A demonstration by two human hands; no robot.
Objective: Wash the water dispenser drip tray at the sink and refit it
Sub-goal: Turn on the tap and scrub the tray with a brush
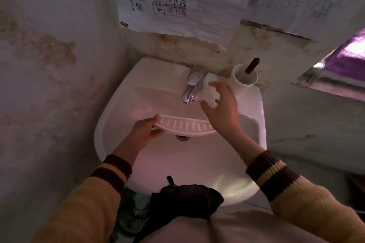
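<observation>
**Tray held over the basin, sponge hand up by the tap**

Nearest the camera, a dark cloth (pixel 185 199) lies over the near rim of the sink (pixel 110 124), between two striped sleeve cuffs.

At the left, the left hand (pixel 147 131) pinches the left end of the drip tray (pixel 187 125): thumb on top, fingers curled beneath. The tray hangs over the middle of the basin, slotted face up, its long axis running left to right, just above the drain (pixel 182 137), which shows under its near edge.

Further right, the tray's right end passes behind the right wrist, so it cannot be told whether that end rests on anything. The right hand (pixel 223 104) is raised beyond the tray's far edge, its fingers closed loosely around a white sponge-like pad (pixel 211 92) beside the tap (pixel 190 89). No water can be seen running.

The coming move likely turns on this: the pad sits far and right of the tray, so the right hand must travel near and left to scrub along the slots. The tap spout is the only thing close to that path. A white cup (pixel 245 79) holding a brown-handled tool (pixel 252 65) stands at the far right, well clear.
</observation>
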